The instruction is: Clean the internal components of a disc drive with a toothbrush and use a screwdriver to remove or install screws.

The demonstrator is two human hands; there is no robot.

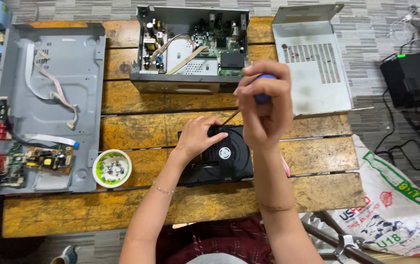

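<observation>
Two hands on black disc drive point(224, 156), left hand point(198, 137) gripping it, right hand point(263, 107) clasping screwdriver point(261, 93), printed white sack point(400, 205) right.

Screwdriver point(261, 93) handle hidden; bowl point(112, 168) contents indistinct.

We see two bare forearms with no sleeves. The left wrist point(163, 189) carries a thin beaded bracelet point(163, 189). Our right hand point(263, 105) wears no rings or watch. Below, dark red patterned cloth point(210, 242) covers the lap.
</observation>
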